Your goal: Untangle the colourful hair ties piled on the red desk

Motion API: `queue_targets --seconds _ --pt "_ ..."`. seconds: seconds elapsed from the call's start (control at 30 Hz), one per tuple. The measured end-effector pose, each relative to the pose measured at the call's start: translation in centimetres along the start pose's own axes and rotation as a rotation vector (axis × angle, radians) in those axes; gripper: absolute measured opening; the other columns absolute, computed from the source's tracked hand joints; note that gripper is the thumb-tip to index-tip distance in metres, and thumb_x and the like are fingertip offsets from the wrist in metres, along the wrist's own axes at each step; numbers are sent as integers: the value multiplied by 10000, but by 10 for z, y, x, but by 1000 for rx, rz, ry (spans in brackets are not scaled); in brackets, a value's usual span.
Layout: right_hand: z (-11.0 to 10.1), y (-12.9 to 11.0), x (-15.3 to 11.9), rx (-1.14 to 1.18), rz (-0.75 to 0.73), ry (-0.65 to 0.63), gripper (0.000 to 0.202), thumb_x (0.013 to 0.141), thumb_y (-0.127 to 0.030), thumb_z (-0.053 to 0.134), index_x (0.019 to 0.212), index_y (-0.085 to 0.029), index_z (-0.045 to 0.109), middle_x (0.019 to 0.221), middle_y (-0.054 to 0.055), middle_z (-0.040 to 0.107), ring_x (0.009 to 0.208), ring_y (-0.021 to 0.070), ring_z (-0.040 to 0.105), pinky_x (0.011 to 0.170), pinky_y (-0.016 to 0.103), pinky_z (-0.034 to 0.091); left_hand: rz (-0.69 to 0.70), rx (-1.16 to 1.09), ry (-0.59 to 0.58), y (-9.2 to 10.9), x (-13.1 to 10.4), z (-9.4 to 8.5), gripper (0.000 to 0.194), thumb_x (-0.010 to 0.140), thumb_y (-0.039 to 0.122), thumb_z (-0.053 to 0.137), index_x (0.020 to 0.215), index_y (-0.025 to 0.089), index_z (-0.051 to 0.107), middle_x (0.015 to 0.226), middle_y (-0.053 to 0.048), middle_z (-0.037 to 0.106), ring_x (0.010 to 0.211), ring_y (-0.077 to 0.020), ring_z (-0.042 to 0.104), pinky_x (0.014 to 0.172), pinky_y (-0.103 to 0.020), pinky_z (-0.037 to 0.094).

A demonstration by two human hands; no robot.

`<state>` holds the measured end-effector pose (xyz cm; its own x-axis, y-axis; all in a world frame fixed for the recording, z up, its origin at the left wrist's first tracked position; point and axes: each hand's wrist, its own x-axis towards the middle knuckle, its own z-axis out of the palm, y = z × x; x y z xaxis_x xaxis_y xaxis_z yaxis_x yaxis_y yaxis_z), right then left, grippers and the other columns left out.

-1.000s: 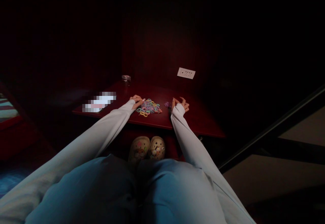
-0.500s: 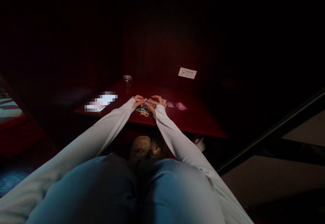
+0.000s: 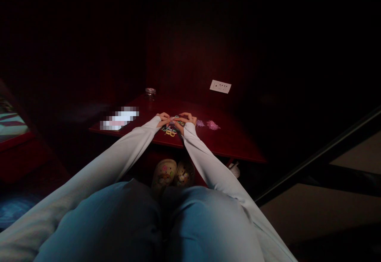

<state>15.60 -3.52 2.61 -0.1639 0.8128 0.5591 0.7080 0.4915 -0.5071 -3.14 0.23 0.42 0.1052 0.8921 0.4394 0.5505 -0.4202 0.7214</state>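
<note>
Over a heap of small coloured loops that look like hair ties (image 3: 170,133), both hands meet with their fingertips close together. My left hand (image 3: 163,118) is closed in a pinch at the heap's left side. From the right, my right hand (image 3: 187,121) reaches in, thumb and index finger toward the left fingertips and the other fingers bent. Whatever lies between the fingertips is too small to make out. Right of my right hand lie a small purple bunch (image 3: 200,123) and a pink bunch (image 3: 213,125) of similar loops.
A lidded clear jar (image 3: 150,93) stands at the back left of the dark red table (image 3: 226,145). A bright, blurred-out phone-like slab (image 3: 120,119) lies at the left edge. On the back wall is a white socket plate (image 3: 220,86). Clog-shod feet (image 3: 164,173) rest below.
The fingers have shifted slightly over the heap, the fingertips still close together. The whole view has moved a little. The purple and pink bunches look the same.
</note>
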Motion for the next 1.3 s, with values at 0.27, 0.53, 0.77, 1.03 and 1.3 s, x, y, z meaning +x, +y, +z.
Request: queue_targets --seconds 0.27,0.53,0.77,1.03,1.3 --pt "1 -4 -4 1 -63 -57 192 912 -458 726 1067 -396 819 1323 -19 640 1231 255 422 1053 385 369 27 -55 -61 6 -2 -9 740 711 910 470 474 215 564 897 -43 704 783 -195 595 868 -355 469" --pt "-2 -1 -1 31 0 -29 179 920 -444 723 1021 -351 838 1184 33 661 1189 248 431 1053 371 354 41 -41 -63 4 -3 -7 735 762 881 462 496 207 584 901 -50 710 793 -192 609 949 -373 457" --pt "-1 8 2 -21 91 18 278 966 -487 637 1089 -325 825 1147 66 623 1143 252 421 990 363 350 1 -95 32 9 -6 -3 781 855 862 288 551 231 633 859 -68 689 898 -227 646 965 -358 483" --pt "-50 66 7 -260 174 159 242 960 -427 645 934 -279 835 1181 89 623 1134 299 368 966 466 268 -23 -248 94 16 -7 -13 842 897 846 157 565 226 620 793 -109 717 909 -251 678 908 -380 544" --pt "-54 82 1 -345 175 168 272 981 -361 616 963 -190 826 1271 140 604 1125 308 346 966 493 230 -32 -80 121 13 -12 -6 740 950 751 278 634 225 690 882 -86 716 996 -273 596 1023 -443 438"
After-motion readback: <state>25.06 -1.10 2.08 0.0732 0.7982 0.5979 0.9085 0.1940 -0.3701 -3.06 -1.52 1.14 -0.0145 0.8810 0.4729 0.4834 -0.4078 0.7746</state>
